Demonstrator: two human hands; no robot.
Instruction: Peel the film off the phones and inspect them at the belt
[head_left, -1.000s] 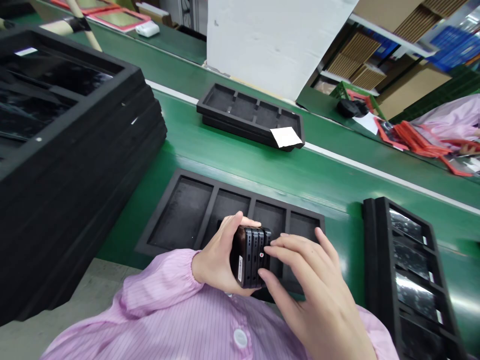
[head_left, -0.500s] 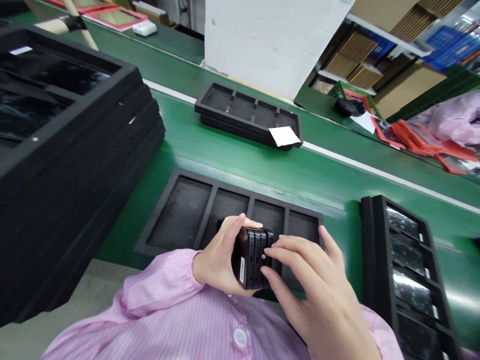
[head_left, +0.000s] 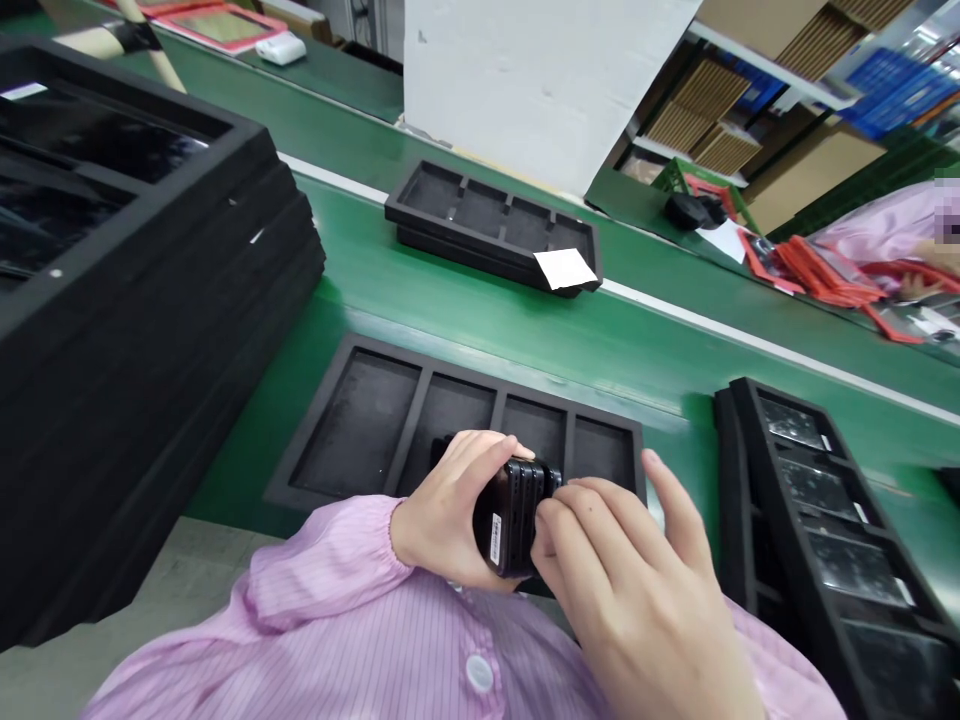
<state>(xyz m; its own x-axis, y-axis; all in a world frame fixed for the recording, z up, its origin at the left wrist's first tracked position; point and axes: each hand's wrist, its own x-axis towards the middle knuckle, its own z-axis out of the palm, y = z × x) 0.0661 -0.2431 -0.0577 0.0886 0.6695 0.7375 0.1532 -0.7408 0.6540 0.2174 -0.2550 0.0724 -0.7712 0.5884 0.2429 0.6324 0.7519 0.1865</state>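
Observation:
My left hand [head_left: 461,515] is wrapped around a stack of black phones [head_left: 504,525], held upright on their long sides with the port ends facing me. A white barcode label shows on the outermost one. My right hand [head_left: 630,575] is closed at the port ends, thumb and fingertips pinched together against the phones. What sits between those fingertips is hidden. Under and behind both hands lies a black foam tray [head_left: 352,425] whose visible compartments hold nothing, though my hands cover part of it.
A tall stack of black trays [head_left: 247,250] rises at left. Trays of dark-screened devices [head_left: 847,560] lie at right. Farther back are small stacked trays [head_left: 465,235] with white paper [head_left: 565,268]. Across the line, a person's hand [head_left: 919,285] is near red-framed items [head_left: 817,270].
My right fingers have closed into a pinch at the phones' ends, covering a small red-and-white spot. At right, the upper tray has swung outward from the one below. A person's hand has appeared far right.

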